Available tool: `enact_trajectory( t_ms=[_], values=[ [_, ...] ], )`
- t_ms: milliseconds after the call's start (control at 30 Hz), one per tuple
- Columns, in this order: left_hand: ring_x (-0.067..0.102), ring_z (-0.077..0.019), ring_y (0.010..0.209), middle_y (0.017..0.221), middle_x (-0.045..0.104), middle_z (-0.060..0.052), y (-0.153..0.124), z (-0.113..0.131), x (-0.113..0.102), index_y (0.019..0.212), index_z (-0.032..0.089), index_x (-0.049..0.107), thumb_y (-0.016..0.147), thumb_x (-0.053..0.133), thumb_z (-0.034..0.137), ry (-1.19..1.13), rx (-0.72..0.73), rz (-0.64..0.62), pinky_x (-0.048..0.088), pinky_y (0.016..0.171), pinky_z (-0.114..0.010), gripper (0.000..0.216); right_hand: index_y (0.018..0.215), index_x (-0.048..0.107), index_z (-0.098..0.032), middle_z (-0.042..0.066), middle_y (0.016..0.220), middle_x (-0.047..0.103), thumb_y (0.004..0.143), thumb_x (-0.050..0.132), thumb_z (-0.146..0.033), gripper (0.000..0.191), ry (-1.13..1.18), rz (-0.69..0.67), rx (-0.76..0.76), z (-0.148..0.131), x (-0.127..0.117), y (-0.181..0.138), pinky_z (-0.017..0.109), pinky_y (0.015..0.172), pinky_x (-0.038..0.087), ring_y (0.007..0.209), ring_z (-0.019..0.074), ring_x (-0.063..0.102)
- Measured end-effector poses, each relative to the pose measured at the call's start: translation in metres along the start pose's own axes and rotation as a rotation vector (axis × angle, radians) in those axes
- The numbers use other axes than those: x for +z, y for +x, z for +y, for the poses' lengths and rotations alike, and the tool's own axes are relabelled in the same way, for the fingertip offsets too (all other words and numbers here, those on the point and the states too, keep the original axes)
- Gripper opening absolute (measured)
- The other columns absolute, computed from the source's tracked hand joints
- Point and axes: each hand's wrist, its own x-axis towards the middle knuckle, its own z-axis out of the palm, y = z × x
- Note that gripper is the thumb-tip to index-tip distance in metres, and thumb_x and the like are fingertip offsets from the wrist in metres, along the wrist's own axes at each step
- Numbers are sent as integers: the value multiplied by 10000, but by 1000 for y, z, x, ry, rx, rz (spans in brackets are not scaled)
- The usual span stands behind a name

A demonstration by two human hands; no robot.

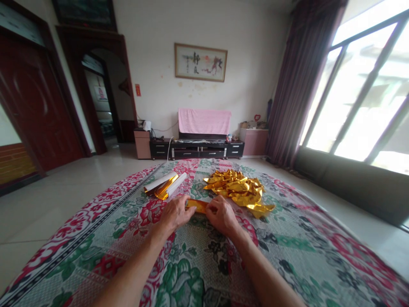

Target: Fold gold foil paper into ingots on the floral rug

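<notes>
Between my two hands is a small folded piece of gold foil paper (197,206), held just above the patterned cloth. My left hand (177,212) grips its left end between thumb and fingers. On the right end, my right hand (222,213) is closed with the fingers curled in. Beyond my right hand lies a heap of folded gold foil pieces (238,186), with one piece lying at its near right edge. Curled sheets of gold foil paper with white backs (166,184) rest on the cloth beyond my left hand.
A flowered cloth (179,277) covers the round table. Past it stand a low black TV cabinet (200,150) and a screen draped with a pink cloth (204,121). Purple curtains (294,76) and a large window are at the right, a dark red door (35,94) at the left.
</notes>
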Motion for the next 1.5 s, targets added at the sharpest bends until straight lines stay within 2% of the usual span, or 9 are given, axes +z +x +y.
enact_trajectory(
  t_ms=[233, 367, 467, 633, 800, 933, 1100, 1267, 1500],
  values=[
    [613, -179, 759, 831, 654, -76, 11, -2, 3, 1170, 133, 501, 754, 539, 354, -322, -319, 152, 439, 691, -271, 473, 630, 638, -168, 47, 712, 586, 735, 512, -181, 165, 139, 200, 159, -7, 7, 6, 239, 661, 430, 688, 144, 555],
    [634, -177, 709, 900, 653, -96, 11, 5, 4, 957, 131, 599, 752, 528, 454, -828, -535, -57, 450, 556, -246, 389, 648, 651, -178, 63, 793, 608, 735, 522, -208, 158, 229, 271, 215, -12, 9, 7, 270, 729, 451, 765, 164, 573],
    [632, -156, 736, 903, 651, -83, 8, 13, 6, 959, 135, 587, 727, 587, 429, -1217, -526, -194, 460, 580, -232, 375, 671, 670, -182, 83, 887, 611, 732, 536, -220, 153, 286, 251, 184, -16, 12, 6, 290, 783, 456, 845, 177, 579],
    [617, -109, 701, 879, 653, -37, 7, 17, 8, 967, 164, 561, 719, 630, 289, -1517, -457, -158, 474, 610, -216, 287, 686, 685, -199, 90, 964, 599, 732, 563, -264, 145, 365, 187, 147, -19, 18, 4, 289, 757, 473, 873, 183, 579],
    [607, -114, 726, 872, 656, -26, 7, 13, 6, 966, 170, 585, 712, 640, 321, -1480, -421, -148, 471, 582, -208, 300, 678, 668, -198, 81, 1000, 597, 725, 560, -262, 135, 415, 140, 127, -24, 12, 4, 301, 800, 451, 912, 190, 571],
    [608, -137, 765, 875, 663, -44, 5, 14, 1, 961, 158, 612, 673, 664, 381, -1358, -394, -196, 466, 593, -219, 368, 825, 614, -188, 88, 1096, 575, 708, 573, -294, 162, 524, 272, 165, -25, 5, 7, 348, 855, 430, 1028, 223, 525],
    [609, -158, 781, 891, 669, -53, 5, 25, -6, 1032, 174, 609, 697, 620, 413, -1210, -264, -266, 453, 631, -239, 412, 1143, 480, -187, 94, 1083, 590, 706, 580, -422, 506, 826, 90, 342, -26, 5, 14, 334, 745, 490, 939, 215, 582],
    [586, -135, 694, 773, 656, -19, 8, 34, -5, 1030, 166, 616, 727, 564, 446, -1038, -202, -226, 425, 602, -226, 417, 1177, 484, -163, 86, 1072, 602, 695, 586, -428, 560, 787, 44, 353, -35, -8, 23, 316, 796, 466, 965, 216, 566],
    [527, -109, 581, 679, 614, -1, 14, 38, -4, 939, 130, 628, 679, 610, 451, -964, -195, -218, 389, 540, -213, 414, 1140, 543, -179, -10, 792, 620, 657, 602, -294, 500, 860, -82, 341, -35, -19, 30, 232, 623, 440, 710, 138, 551]
  ],
)
